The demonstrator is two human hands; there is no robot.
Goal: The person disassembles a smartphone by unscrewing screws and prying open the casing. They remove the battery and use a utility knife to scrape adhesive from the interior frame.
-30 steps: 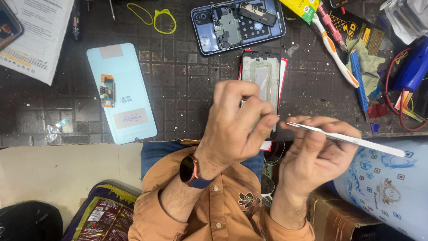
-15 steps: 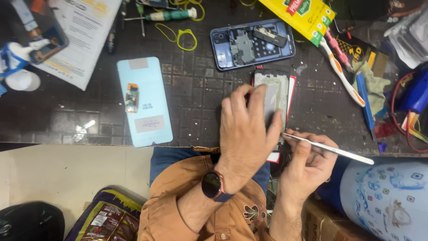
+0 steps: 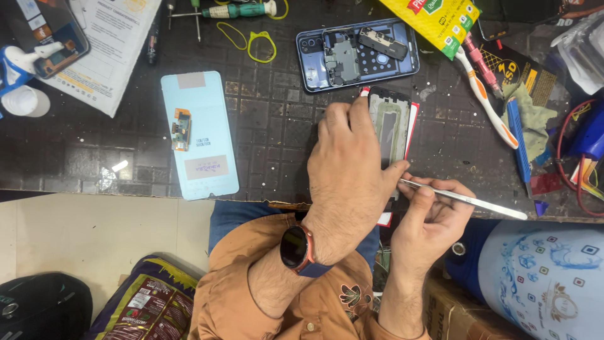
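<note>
My left hand (image 3: 353,173), with a dark watch on its wrist, lies flat over the lower part of a phone frame (image 3: 390,123) on the dark work mat (image 3: 270,132) and holds it down. Just to the right, my right hand (image 3: 434,217) grips silver tweezers (image 3: 469,200). The tweezers' tip points left and meets the frame's lower edge by my left thumb. A light blue replacement screen (image 3: 201,135) with a small flex connector lies to the left. Beyond the frame rests an opened blue phone body (image 3: 358,53).
A toothbrush (image 3: 487,101), a blue pry tool (image 3: 517,141) and a rag lie at the right. Screwdrivers (image 3: 233,11) and yellow rubber bands (image 3: 251,41) are at the top. Papers and a white bottle (image 3: 22,94) sit top left; a patterned blue container (image 3: 547,283) stands lower right.
My left hand has moved up onto the phone frame and flattened over it. The tweezers' tip has come in to the frame's lower edge. The view has shifted.
</note>
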